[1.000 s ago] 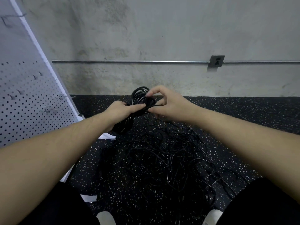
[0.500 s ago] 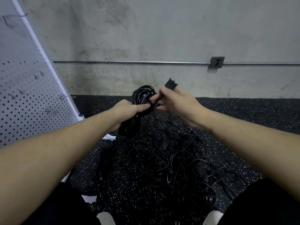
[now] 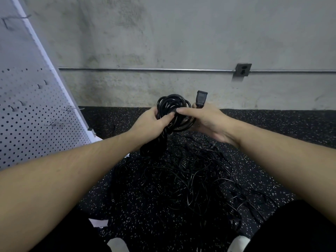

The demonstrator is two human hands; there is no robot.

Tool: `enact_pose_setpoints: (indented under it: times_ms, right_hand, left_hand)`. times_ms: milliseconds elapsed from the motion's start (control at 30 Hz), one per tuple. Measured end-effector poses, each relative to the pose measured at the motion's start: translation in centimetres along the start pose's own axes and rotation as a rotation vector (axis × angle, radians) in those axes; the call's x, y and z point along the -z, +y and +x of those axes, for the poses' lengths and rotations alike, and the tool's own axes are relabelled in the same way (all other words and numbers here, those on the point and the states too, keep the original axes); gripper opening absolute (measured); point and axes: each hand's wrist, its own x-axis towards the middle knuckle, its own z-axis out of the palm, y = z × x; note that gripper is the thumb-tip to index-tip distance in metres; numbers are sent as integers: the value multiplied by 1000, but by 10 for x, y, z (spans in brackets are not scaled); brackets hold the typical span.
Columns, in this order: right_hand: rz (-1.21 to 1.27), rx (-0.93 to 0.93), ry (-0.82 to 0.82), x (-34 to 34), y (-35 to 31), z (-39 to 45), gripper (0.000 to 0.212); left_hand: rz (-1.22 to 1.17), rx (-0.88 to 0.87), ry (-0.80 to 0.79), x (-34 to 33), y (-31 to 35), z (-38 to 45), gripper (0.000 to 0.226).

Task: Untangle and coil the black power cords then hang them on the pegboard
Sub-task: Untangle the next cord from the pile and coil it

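A coiled black power cord [image 3: 171, 104] is held up in front of me above the floor. My left hand [image 3: 151, 120] grips the coil around its middle, and the lower loops hang below that hand. My right hand [image 3: 205, 119] holds the cord's free end, with the black plug [image 3: 201, 99] sticking up past its fingers and its thumb lying across the coil. A tangled heap of black cords [image 3: 181, 180] lies on the speckled floor under my arms. The white pegboard [image 3: 27, 124] stands at the left with several metal hooks [image 3: 54, 122].
A concrete wall with a metal conduit [image 3: 145, 70] and an outlet box [image 3: 243, 70] runs across the back. The black speckled rubber floor [image 3: 272, 128] spreads to the right. My knees in black and white shoe tips [image 3: 116, 244] are at the bottom edge.
My right hand has carried the plug end from in front of the coil around to its right side and raised it. The coil has lifted slightly in my left hand.
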Motion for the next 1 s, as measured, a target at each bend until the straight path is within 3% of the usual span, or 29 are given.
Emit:
enact_pose_setpoints:
  times_ms: [67,133,200,400,500,567,700,800,1000]
  right_hand:
    - [77,37,-50,4,4,3,6]
    - [124,101,-19,4,8,8,37]
    - [138,150,9,3,10,12,46]
    - [146,179,29,4,12,16,9]
    - [143,173,59,3,7,13,23]
    - [117,167,70,4,5,14,20]
    - [116,146,118,-1,0,15,47]
    - [62,176,161,0,-3,17,23]
    - [65,142,147,0,1,13,21]
  left_hand:
    - [28,2,-11,-3,2,-3,27]
    - [39,2,-12,-5,5,-4,26]
    - [40,9,-21,-6,9,-4,30]
    - [-6,34,-74,-10,12,-5,27]
    - [-159,47,-78,-8,16,-7,40]
    - [-273,63,-65,-6,17,-7,46]
    - [-439,60,82,-14,21,-6,32]
    - [-426,-30,179,-21,24,-6,33]
    - [-231,-192,184,-18,22,-2,34]
